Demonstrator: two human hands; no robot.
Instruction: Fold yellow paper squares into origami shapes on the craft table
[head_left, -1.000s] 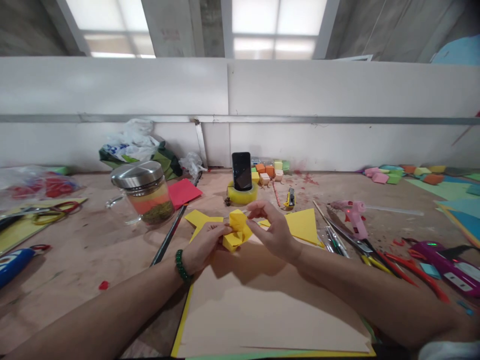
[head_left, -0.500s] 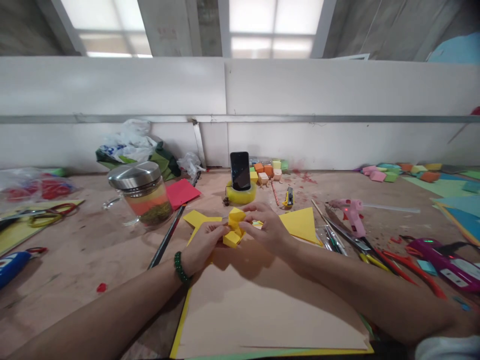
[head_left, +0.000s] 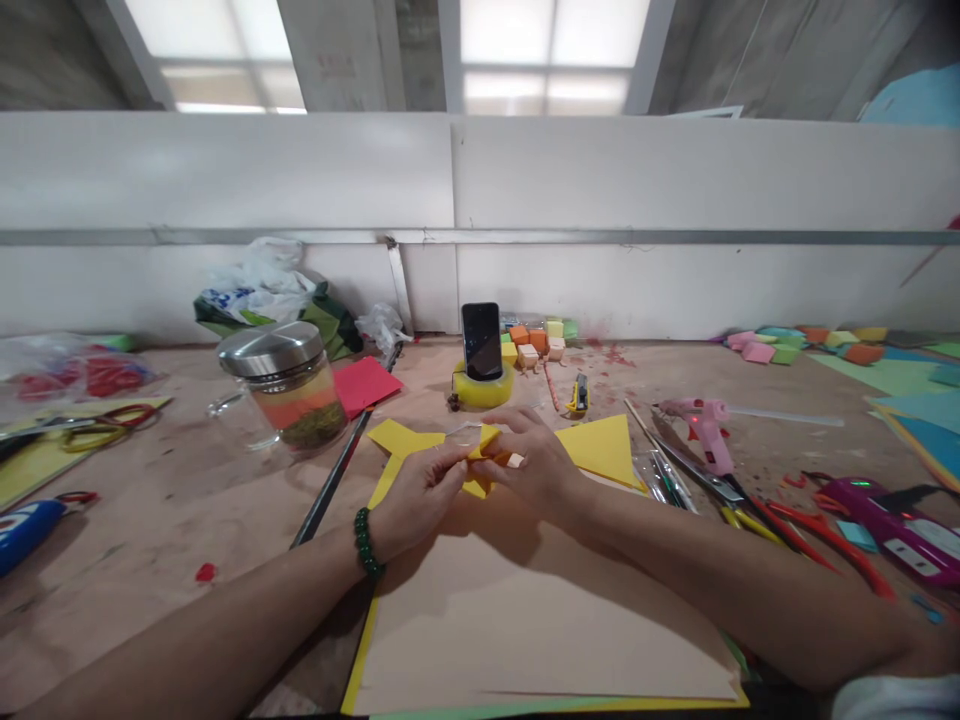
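Observation:
Both hands meet at the middle of the table over a small yellow foam piece (head_left: 480, 462). My left hand (head_left: 416, 495), with a green bead bracelet on its wrist, pinches the piece from the left. My right hand (head_left: 529, 465) closes over it from the right, fingers curled so that most of the piece is hidden. Under my forearms lies a tan sheet (head_left: 540, 625) on a yellow one. Yellow foam offcuts lie beyond the hands, one (head_left: 600, 450) to the right and one (head_left: 397, 440) to the left.
A lidded glass jar (head_left: 289, 385) stands at the left, a red sheet (head_left: 366, 384) behind it. A phone (head_left: 481, 342) leans in a yellow tape roll. A pink glue gun (head_left: 705, 432), red scissors (head_left: 817, 535) and tools lie right. Coloured foam cubes (head_left: 536, 342) sit by the wall.
The yellow piece, earlier held up with its cube-like folds showing, has been pressed together between both hands, and my right fingers have closed over it.

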